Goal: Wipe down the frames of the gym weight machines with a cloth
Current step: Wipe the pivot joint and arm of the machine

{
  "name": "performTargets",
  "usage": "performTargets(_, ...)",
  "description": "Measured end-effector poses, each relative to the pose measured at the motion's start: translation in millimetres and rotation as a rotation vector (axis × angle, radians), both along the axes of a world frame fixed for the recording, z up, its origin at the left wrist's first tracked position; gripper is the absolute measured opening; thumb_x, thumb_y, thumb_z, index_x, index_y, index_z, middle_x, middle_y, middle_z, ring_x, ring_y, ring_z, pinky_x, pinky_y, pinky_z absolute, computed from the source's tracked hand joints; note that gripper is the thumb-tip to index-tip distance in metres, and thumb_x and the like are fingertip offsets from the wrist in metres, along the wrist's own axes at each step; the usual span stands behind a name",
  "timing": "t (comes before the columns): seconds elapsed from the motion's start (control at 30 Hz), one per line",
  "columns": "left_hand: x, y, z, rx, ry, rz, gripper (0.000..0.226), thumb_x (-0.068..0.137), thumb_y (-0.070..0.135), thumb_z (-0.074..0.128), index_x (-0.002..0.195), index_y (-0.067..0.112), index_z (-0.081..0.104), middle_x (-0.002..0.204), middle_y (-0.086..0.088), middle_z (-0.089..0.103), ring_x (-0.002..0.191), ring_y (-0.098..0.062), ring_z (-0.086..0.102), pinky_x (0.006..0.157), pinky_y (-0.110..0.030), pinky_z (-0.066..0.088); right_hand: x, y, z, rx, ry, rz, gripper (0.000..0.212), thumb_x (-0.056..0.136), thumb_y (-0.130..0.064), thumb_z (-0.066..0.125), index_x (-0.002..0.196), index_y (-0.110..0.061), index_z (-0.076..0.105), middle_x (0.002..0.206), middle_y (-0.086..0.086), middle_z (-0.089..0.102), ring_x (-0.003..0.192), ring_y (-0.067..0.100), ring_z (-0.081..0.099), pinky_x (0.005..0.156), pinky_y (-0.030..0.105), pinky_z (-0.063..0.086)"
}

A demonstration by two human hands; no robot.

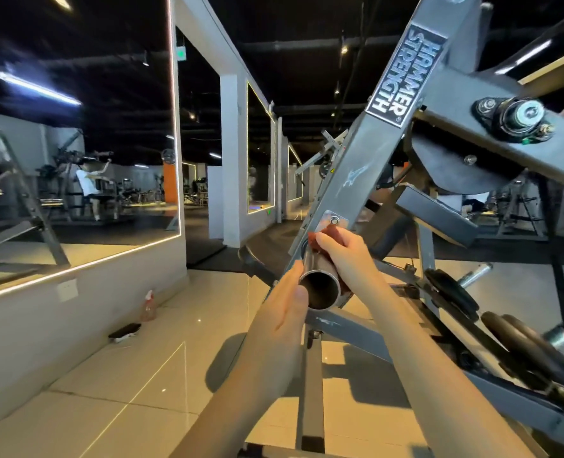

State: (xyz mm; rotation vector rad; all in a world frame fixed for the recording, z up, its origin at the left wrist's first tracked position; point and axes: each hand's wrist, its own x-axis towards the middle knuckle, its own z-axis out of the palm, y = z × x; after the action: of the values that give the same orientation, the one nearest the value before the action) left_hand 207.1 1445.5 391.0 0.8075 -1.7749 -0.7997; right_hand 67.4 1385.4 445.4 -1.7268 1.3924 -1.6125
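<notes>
Cloth (327,233) is reddish, soft and light. It sits bunched over the chrome tube (320,276) where the tube meets the grey frame arm (366,160). We judge it conforms to the round stock easily but will slide on polished metal, so we need a full wrap and squeeze, not a fingertip pinch. Our right hand (346,256) has that: fingers curled over cloth and tube from above. Our left hand (280,312) lies flat along the tube's open end, fingers straight, gripping nothing and probably steadying. Tube and frame look rigid and fixed, so they won't give, and the pressure is ours to supply. The bolt plate just above the cloth may snag fabric. Further out, black weight plates (452,292) are racked low right, and a spray bottle (148,307) stands on the tile floor (142,375) by the mirror wall (76,143).
</notes>
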Motion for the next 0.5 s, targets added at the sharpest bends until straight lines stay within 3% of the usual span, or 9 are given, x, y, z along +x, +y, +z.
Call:
performTargets(0.07,-3,4,3,0.019,-0.008,-0.003,0.057,0.086,0.059,0.022,0.142,0.049,0.019,0.133,0.041,0.022,0.123,0.022,0.018,0.098,0.0,0.008,-1,7,-4,-0.012,0.023,0.03,0.013,0.099,-0.031,0.051,0.086,-0.029,0.056,0.088,-0.001,0.063,0.082,0.013,0.06,0.065,0.018,0.049)
performTargets(0.13,-6,6,8,0.009,0.008,-0.001,0.044,0.087,0.056,0.023,0.13,0.054,0.023,0.124,0.047,0.025,0.105,0.038,0.025,0.086,0.012,0.014,-8,17,-14,-0.041,-0.006,0.114,0.01,0.099,-0.032,0.051,0.097,-0.029,0.06,0.092,-0.003,0.066,0.087,0.014,0.063,0.064,0.013,0.051)
performTargets(0.2,-10,6,13,-0.02,-0.015,0.007,0.042,0.087,0.053,0.024,0.129,0.049,0.024,0.116,0.046,0.027,0.092,0.044,0.026,0.073,0.014,0.021,-15,15,-16,-0.059,-0.025,0.177,0.012,0.099,-0.03,0.051,0.098,-0.028,0.063,0.093,-0.003,0.068,0.09,0.014,0.064,0.07,0.016,0.052)
performTargets(0.3,-15,0,18,-0.043,-0.056,0.057,0.056,0.088,0.055,0.023,0.143,0.044,0.02,0.119,0.044,0.026,0.102,0.036,0.03,0.073,0.015,0.018,-17,-9,1,-0.002,0.029,0.115,0.016,0.1,-0.028,0.05,0.1,-0.021,0.064,0.093,-0.002,0.066,0.091,0.009,0.062,0.07,0.013,0.048)
performTargets(0.4,-15,-7,17,-0.056,-0.11,0.121,0.043,0.095,0.052,0.026,0.138,0.05,0.025,0.126,0.036,0.032,0.124,0.012,0.034,0.087,0.009,0.018,-14,-22,5,0.026,0.016,0.095,0.018,0.099,-0.027,0.05,0.106,-0.016,0.063,0.099,0.004,0.064,0.098,0.018,0.06,0.073,0.02,0.047)
performTargets(0.5,-18,-6,17,-0.169,-0.221,0.207,0.027,0.101,0.043,0.026,0.126,0.052,0.023,0.137,0.027,0.039,0.128,0.007,0.033,0.111,-0.012,0.023,-18,-2,-14,-0.057,-0.068,0.219,0.013,0.099,-0.023,0.051,0.092,-0.024,0.062,0.091,0.001,0.065,0.089,0.013,0.061,0.073,0.019,0.049)
